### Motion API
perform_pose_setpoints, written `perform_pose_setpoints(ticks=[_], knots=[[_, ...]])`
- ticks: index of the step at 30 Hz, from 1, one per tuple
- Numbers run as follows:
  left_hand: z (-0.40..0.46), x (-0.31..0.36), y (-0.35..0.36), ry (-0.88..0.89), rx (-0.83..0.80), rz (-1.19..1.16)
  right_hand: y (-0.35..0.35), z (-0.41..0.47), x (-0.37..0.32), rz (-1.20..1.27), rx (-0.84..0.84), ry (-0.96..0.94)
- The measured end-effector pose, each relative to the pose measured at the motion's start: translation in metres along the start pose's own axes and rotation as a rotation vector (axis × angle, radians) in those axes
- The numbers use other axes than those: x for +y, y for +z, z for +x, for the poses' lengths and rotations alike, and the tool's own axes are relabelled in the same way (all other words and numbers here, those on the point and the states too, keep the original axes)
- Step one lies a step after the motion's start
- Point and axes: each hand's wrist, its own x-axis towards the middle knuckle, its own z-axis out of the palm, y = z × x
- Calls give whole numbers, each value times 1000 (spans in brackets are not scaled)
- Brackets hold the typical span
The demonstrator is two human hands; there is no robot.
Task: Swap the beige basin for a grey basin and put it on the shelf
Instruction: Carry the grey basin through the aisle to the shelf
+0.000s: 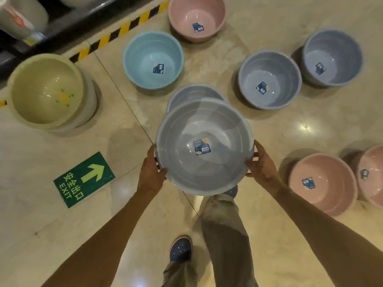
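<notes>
I hold a grey basin with a blue label inside, lifted above the floor in the middle of the view. My left hand grips its left rim and my right hand grips its right rim. Just beyond it, another grey basin rests on the floor, partly hidden by the one I hold. The beige basin, with a yellow-green motif inside, sits on a stack at the far left. The dark shelf base runs along the top left.
On the floor stand a light blue basin, two blue-grey basins and pink basins. Yellow-black hazard tape edges the shelf. A green exit sign is stuck on the floor. My feet are below.
</notes>
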Motion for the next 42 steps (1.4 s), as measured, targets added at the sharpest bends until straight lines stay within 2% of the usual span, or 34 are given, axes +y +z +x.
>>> perform_pose_setpoints(ticks=[12,16,21,26,31,34,38,42], knots=[[99,37,29,-77,82,119,1,150,-36,-128,-60,49],[138,37,44,-100,94,92,3,195,-29,-147,-94,41],[184,20,60,-135,96,145,11,246,-14,-297,-77,-27],[220,6,71,-91,118,270,24,268,-5,-312,-39,-38],[242,5,79,-97,82,370,38,285,5,-542,-20,119],[262,4,81,-114,80,396,42,294,7,-570,-40,106],[283,-1,85,-147,104,402,48,311,9,-546,-89,86],[295,-8,83,-178,115,383,61,319,6,-446,-32,75]])
